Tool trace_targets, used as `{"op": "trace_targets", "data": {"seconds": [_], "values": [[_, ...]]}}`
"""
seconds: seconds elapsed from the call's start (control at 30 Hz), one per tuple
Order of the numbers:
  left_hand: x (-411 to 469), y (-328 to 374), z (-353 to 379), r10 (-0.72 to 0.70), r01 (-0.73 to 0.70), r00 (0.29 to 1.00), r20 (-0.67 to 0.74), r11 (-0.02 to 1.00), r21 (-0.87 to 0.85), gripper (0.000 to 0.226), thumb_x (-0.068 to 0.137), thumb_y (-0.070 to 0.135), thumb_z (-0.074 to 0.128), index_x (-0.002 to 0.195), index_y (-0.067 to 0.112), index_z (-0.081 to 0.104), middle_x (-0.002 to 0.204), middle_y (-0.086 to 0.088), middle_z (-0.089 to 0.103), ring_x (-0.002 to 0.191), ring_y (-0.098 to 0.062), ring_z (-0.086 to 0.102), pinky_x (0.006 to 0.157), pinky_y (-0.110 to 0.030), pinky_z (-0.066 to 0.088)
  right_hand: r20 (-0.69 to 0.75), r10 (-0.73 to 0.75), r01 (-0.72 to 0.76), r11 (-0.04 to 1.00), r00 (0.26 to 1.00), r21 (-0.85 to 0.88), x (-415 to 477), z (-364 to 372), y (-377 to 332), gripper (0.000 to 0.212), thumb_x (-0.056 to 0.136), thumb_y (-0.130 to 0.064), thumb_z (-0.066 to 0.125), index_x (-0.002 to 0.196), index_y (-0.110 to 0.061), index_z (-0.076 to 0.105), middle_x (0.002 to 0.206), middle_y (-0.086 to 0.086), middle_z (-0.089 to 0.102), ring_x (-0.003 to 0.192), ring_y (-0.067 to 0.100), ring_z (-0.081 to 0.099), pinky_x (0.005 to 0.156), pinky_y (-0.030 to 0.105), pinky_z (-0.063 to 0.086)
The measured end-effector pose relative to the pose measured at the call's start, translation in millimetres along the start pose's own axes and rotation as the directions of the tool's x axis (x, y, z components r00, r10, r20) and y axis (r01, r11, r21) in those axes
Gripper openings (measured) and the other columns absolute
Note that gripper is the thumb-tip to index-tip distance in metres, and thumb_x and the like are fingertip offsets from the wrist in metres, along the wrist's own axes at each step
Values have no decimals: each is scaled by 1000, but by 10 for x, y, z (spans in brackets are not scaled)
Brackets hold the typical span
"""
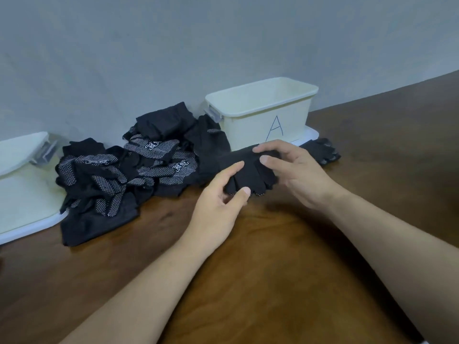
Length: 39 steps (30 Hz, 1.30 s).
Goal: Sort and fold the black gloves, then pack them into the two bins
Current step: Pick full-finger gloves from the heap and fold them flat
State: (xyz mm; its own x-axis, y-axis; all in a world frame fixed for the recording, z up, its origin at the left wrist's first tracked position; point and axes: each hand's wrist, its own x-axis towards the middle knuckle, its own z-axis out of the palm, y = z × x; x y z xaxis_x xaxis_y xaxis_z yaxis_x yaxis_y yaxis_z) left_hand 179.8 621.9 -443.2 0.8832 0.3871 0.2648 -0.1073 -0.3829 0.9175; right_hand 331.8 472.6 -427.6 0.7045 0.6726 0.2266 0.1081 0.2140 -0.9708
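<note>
1. Two hands work one glove (pixel 248 170) just above the worktop (pixel 273 269). The left hand (pixel 218 207) has its grip clamped on the glove's fingertip end, thumb under and fingers on top. The right hand (pixel 293 172) has its grip closed on the upper part, thumb and fingers pinching the cloth.
2. Left of the left grip lies the pile (pixel 129 170) of unsorted gloves. Bin A (pixel 263 112) stands just behind the right grip and looks empty. The second bin (pixel 22 170) is well left of both, past the pile.
3. Step in hand, by my judgement: folding. Packing has not begun.
4. Next move calls for bringing one end over the other squarely, then lifting the folded glove over a bin rim without letting it spring open.
</note>
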Motion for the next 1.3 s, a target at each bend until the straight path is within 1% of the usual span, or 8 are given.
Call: {"op": "trace_targets", "data": {"seconds": [0.1, 0.2, 0.27, 0.37, 0.57, 0.83, 0.97, 1.3], "values": [[278, -23, 277, 48, -47, 999, 21, 999, -13, 50, 103, 18, 68, 146, 40, 58, 138, 9, 67, 117, -16, 70, 105, -34, 55, -99, -13, 7, 998, 995, -66, 181, -317, -11, 21, 108, -13, 61, 121, -17, 77, 122, 3, 76, 117, 29, 71, 88, 41, 64], [550, -27, 535, 62, -62, 998, 11, 998, -15, 47, 104, 22, 66, 146, 41, 58, 130, 6, 71, 95, -12, 74, 90, -23, 56, -151, -22, 7, 995, 988, -103, 332, -648, -20, 21, 108, -11, 61, 115, -18, 80, 120, 5, 77, 115, 31, 73, 87, 41, 64], [748, -18, 719, 88, -88, 996, 14, 996, 8, 43, 106, 31, 62, 146, 46, 57, 131, 15, 69, 92, -9, 70, 96, -32, 59, -189, -71, 40, 986, 979, -164, 391, -865, -57, 23, 108, -11, 60, 113, -20, 81, 120, 4, 77, 114, 28, 74, 93, 45, 63], [1000, 19, 991, 106, -105, 993, 47, 994, -20, 37, 111, 34, 50, 146, 43, 58, 144, 29, 59, 132, 5, 54, 117, -37, 45, -317, -115, 53, 978, 941, -200, 421, -1113, -94, 24, 108, -9, 60, 114, -19, 81, 115, -2, 80, 109, 16, 75, 94, 39, 63], [1312, 22, 1204, 130, -128, 989, 73, 991, -30, 43, 117, 32, 29, 136, 31, 68, 136, 26, 64, 132, 15, 48, 106, -3, 31, -520, -152, 51, 978, 841, -204, 564, -1373, 33, 18, 103, -15, 71, 115, -23, 82, 112, -10, 80, 109, 8, 74, 102, 39, 60], [1367, -79, 1235, 88, -115, 986, 145, 975, 190, 48, 114, 47, 21, 148, 46, 56, 147, 20, 58, 141, 0, 42, 124, -32, 30, -486, -51, -82, 965, 872, -249, 789, -1494, 157, 19, 103, -13, 69, 108, -23, 84, 104, -4, 82, 99, 14, 78, 91, 39, 65], [1332, -16, 1253, 69, -142, 975, 211, 924, 355, 46, 115, 44, 24, 152, 45, 50, 142, 8, 60, 138, -8, 40, 121, -37, 29, -522, -43, -117, 956, 852, -269, 789, -1581, 218, 17, 101, -15, 72, 105, -25, 85, 100, -3, 82, 98, 17, 78, 87, 38, 66], [1413, -139, 1330, 38, -183, 968, 249, 786, 590, 50, 113, 44, 22, 157, 41, 45, 157, 15, 47, 147, -10, 31, 128, -41, 15, -528, -133, -218, 807, 839, -549, 777, -1625, 393, 15, 101, -33, 73, 111, -32, 84, 106, -19, 78, 101, 1, 72, 92, 30, 62]]}}
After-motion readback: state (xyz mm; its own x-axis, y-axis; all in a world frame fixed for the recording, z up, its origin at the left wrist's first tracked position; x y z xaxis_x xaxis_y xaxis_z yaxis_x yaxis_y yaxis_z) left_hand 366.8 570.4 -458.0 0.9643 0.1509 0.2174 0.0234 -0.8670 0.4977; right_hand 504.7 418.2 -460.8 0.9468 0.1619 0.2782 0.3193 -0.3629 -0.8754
